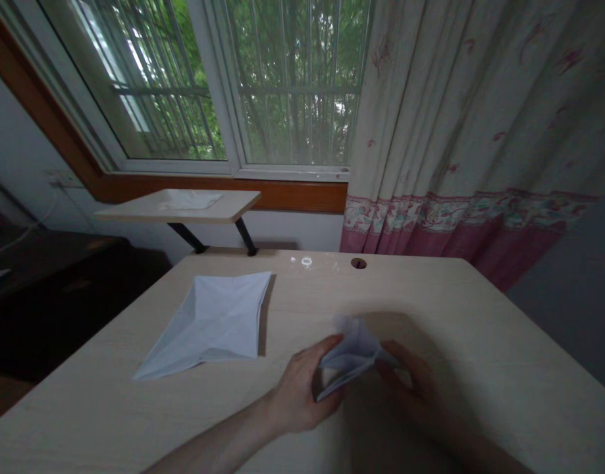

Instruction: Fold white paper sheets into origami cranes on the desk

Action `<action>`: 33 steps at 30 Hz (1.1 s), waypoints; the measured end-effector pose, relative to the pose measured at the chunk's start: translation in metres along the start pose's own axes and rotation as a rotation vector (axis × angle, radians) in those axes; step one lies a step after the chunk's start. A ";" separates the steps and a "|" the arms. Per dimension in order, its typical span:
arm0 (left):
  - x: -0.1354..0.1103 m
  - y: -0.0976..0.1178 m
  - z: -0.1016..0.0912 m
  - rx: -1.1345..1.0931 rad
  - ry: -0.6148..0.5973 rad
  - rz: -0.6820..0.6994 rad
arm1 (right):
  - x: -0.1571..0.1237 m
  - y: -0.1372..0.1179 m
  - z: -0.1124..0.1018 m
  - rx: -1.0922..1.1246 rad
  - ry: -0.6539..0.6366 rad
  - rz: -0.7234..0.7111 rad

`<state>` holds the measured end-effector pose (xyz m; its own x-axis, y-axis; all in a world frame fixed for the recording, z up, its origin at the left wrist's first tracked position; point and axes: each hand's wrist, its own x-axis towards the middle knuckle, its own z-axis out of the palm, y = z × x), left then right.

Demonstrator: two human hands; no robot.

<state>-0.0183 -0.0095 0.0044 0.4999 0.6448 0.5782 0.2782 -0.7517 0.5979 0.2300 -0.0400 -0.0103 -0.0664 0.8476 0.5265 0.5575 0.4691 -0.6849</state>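
A small folded white paper piece point(350, 355) hangs just above the light wooden desk point(480, 368), held between both my hands. My left hand point(302, 388) pinches its left edge with thumb and fingers closed on it. My right hand point(413, 388) grips its right side, fingers curled; it is dim and a little blurred. To the left on the desk lies a larger folded white paper point(213, 322) with pointed corners, flat and untouched.
A round cable hole point(358, 263) sits near the desk's far edge. A small raised shelf point(184, 205) with a white sheet stands at the back left below the window. A flowered curtain point(470, 131) hangs at the right. Dark furniture point(45, 289) lies left.
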 end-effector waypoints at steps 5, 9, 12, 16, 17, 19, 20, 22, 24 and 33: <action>0.008 0.003 -0.002 -0.061 -0.003 0.122 | 0.015 -0.018 -0.011 0.232 -0.162 -0.175; 0.011 0.004 -0.005 -0.081 -0.025 0.176 | 0.020 -0.023 -0.017 0.208 -0.211 -0.242; 0.013 0.004 -0.006 -0.059 -0.006 0.225 | 0.020 -0.021 -0.019 0.131 -0.215 -0.313; 0.015 0.004 -0.006 -0.046 -0.008 0.237 | 0.017 -0.019 -0.020 -0.063 -0.149 -0.402; 0.015 0.004 -0.007 -0.042 -0.011 0.232 | 0.016 -0.019 -0.020 -0.114 -0.115 -0.415; 0.016 0.004 -0.007 -0.026 -0.016 0.223 | 0.013 -0.018 -0.019 -0.190 -0.035 -0.441; 0.016 0.004 -0.007 -0.015 -0.017 0.219 | 0.012 -0.018 -0.018 -0.215 0.002 -0.455; 0.016 0.005 -0.006 0.007 -0.011 0.216 | 0.010 -0.018 -0.016 -0.263 0.037 -0.481; 0.015 0.004 -0.005 0.024 -0.002 0.213 | 0.009 -0.017 -0.013 -0.313 0.019 -0.501; 0.011 0.002 -0.003 -0.023 0.096 0.121 | 0.012 -0.012 -0.017 -0.364 0.029 -0.528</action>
<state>-0.0150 -0.0033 0.0132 0.4477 0.5608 0.6965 0.2013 -0.8221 0.5325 0.2368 -0.0394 0.0125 -0.3890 0.5162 0.7630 0.7013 0.7031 -0.1181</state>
